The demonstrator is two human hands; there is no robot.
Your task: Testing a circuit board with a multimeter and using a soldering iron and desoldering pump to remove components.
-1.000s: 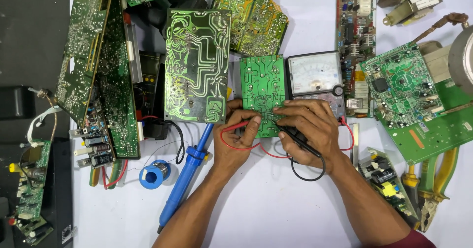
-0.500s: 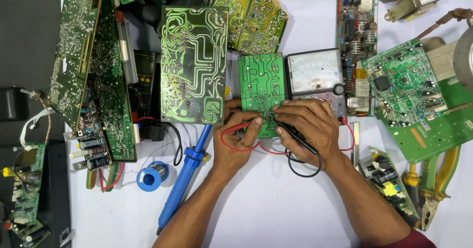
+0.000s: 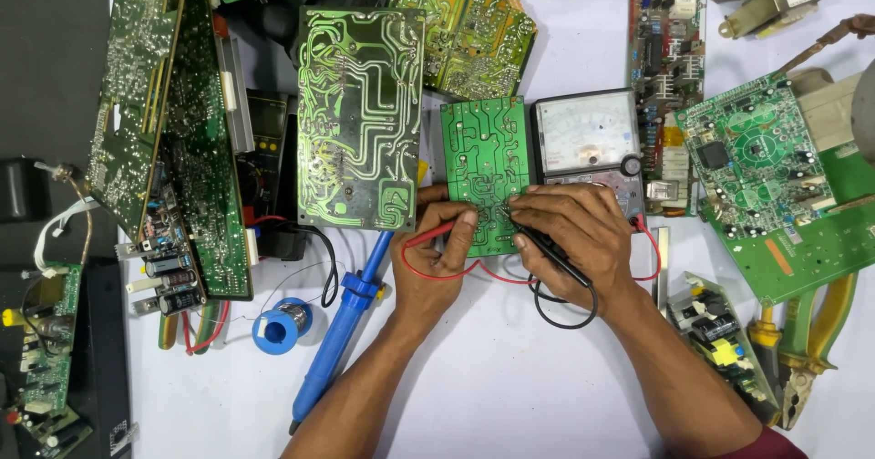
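A small green circuit board (image 3: 483, 163) lies solder side up in the middle of the white table. My left hand (image 3: 437, 254) pinches a red test probe (image 3: 430, 235) with its tip on the board's lower edge. My right hand (image 3: 574, 236) holds a black test probe (image 3: 551, 251), whose tip also touches the board's lower right part. Red and black leads (image 3: 538, 304) loop below my hands. An analog multimeter (image 3: 588, 144) with a white dial sits just right of the board, partly behind my right hand.
A larger green board (image 3: 360, 117) lies left of the small one. A blue soldering iron (image 3: 342, 327) and a blue solder spool (image 3: 281, 325) lie at lower left. Several more boards (image 3: 766, 185) crowd the left, top and right. Pliers (image 3: 807, 359) rest at the right edge.
Both hands stay on the small board with the probes; only a slight shift of the view.
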